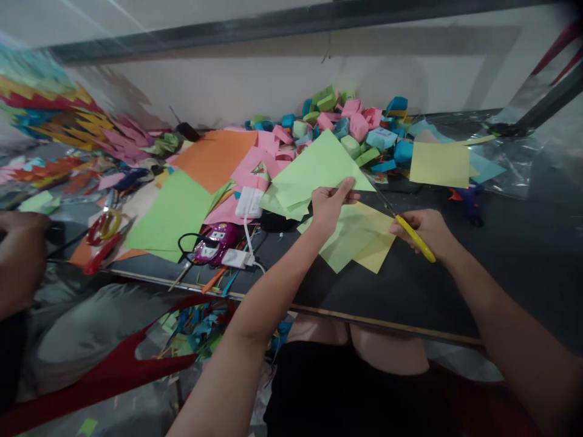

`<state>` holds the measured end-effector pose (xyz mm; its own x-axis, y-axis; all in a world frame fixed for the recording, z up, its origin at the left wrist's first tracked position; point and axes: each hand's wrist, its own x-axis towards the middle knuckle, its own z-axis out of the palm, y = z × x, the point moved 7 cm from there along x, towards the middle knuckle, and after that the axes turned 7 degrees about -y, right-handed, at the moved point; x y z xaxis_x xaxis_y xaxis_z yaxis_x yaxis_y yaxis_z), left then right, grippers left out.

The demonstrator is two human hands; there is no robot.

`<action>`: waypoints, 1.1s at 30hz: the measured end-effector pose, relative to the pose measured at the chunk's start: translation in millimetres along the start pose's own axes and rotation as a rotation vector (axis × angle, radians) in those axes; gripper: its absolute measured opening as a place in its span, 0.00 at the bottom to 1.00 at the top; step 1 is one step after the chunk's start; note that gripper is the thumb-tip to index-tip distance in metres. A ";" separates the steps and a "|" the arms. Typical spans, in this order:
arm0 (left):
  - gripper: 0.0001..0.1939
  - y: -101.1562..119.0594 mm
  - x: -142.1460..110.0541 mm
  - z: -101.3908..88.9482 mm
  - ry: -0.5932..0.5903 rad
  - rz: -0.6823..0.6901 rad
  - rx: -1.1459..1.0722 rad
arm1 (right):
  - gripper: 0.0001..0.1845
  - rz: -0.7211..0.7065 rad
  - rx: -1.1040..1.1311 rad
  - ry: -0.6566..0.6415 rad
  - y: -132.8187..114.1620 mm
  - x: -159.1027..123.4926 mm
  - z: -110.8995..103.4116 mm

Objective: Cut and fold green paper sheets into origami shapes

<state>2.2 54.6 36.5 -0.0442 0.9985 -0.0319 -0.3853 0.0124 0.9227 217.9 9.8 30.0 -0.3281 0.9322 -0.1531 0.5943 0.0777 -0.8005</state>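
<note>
Dim, flat light noted; streaked glare at upper left; soft wall shadows cast; edges bowed and blurred.

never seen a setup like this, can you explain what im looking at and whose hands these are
There is no robot here: a person works with two bare hands. The single picture comes from a camera worn on that person's head, looking forward and down.

The left hand holds a light green sheet. The right hand holds yellow-handled scissors, their blades at the sheet's edge.

On the dark table lie more green and yellow sheets, a large orange sheet, a pile of small folded paper pieces by the wall, and a purple power socket with a cable.

At the far left, another person's arm shows; it is not one of the two working hands.
</note>
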 end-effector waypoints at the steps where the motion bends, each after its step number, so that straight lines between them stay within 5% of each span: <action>1: 0.14 -0.9 0.5 0.2 0.001 -0.012 -0.012 | 0.34 0.027 0.015 -0.010 -3.6 -0.9 0.7; 8: 0.15 -1.4 0.3 3.8 -0.029 -0.011 -0.039 | 0.35 -0.041 0.086 -0.058 -29.0 -2.8 8.2; 16: 0.19 -3.2 -3.4 10.0 -0.096 -0.024 0.049 | 0.39 0.109 0.169 -0.027 -5.4 0.9 12.5; 23: 0.20 -0.9 -7.5 13.0 -0.128 0.022 0.143 | 0.38 -0.094 0.117 -0.051 -23.5 -0.3 10.8; 33: 0.23 0.7 -14.9 16.9 -0.137 -0.012 0.168 | 0.39 -0.097 0.082 -0.058 -12.4 2.2 11.7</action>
<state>18.2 40.7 44.1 0.0898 0.9960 -0.0009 -0.2260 0.0212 0.9739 201.2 6.7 32.8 -0.4240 0.8997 -0.1040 0.4965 0.1349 -0.8575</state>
